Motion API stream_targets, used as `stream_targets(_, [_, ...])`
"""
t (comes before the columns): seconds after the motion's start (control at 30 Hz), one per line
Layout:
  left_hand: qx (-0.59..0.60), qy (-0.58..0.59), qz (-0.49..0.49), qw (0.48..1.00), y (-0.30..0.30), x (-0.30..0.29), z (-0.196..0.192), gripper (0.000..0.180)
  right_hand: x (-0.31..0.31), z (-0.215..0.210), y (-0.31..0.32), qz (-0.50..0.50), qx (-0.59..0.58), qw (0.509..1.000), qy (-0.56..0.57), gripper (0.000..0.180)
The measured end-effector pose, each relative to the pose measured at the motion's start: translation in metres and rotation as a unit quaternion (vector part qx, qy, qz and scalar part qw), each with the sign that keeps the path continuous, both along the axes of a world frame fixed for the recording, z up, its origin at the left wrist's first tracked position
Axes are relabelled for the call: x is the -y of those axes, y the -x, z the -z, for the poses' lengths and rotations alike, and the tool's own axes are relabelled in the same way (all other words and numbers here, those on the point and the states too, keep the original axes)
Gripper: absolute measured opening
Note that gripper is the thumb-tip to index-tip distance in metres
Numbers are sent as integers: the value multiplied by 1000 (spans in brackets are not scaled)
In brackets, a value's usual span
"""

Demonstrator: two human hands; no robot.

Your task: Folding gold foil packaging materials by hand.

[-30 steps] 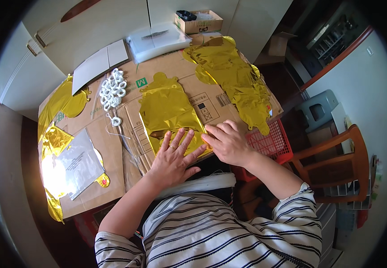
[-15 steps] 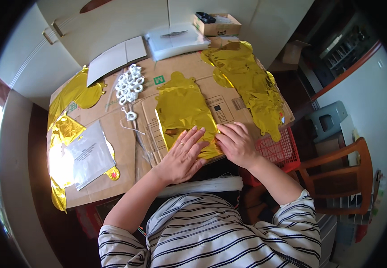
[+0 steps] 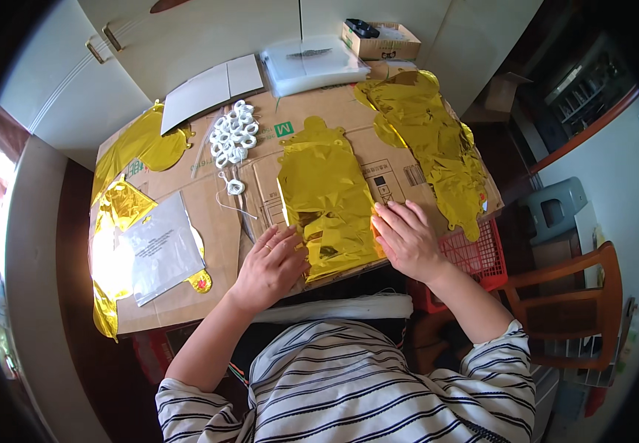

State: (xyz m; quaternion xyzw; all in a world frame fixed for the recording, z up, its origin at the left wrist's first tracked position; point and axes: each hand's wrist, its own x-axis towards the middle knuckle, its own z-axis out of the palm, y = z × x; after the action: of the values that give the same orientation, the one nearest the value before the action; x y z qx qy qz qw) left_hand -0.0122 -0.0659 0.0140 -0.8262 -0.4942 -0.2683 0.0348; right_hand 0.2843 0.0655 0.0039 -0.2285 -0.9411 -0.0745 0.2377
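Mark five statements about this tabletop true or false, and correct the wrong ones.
1. The right hand is at the right edge of the middle gold foil. True.
2. The white rings lie left of that foil, on the cardboard. True.
3. The left hand lies on the white rings. False: the left hand is by the foil's near left edge.
4. The clear plastic stack lies between the grey boards and the small box. True.
5. The red basket stands on the cardboard. False: the red basket is off its near-right edge.
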Motion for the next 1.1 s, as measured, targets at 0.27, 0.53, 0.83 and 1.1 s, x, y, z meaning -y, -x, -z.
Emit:
stream_targets(0.27, [63,53,-34,996,0,-4,-5,40,-5,-3,0,-19,44,999,26,42])
stream_targets(0.53, [-8,48,-81,996,-1,-7,-5,47,-16,-17,2,-39,108,992,54,55])
stream_targets(0.83, [-21,102,-91,990,6,-4,-12,61,-31,-18,1,-55,123,985,106,69])
stream_targets(1.1, [49,44,-6,998,-22,-19,-15,48,-33,-12,-2,-55,123,985,107,70])
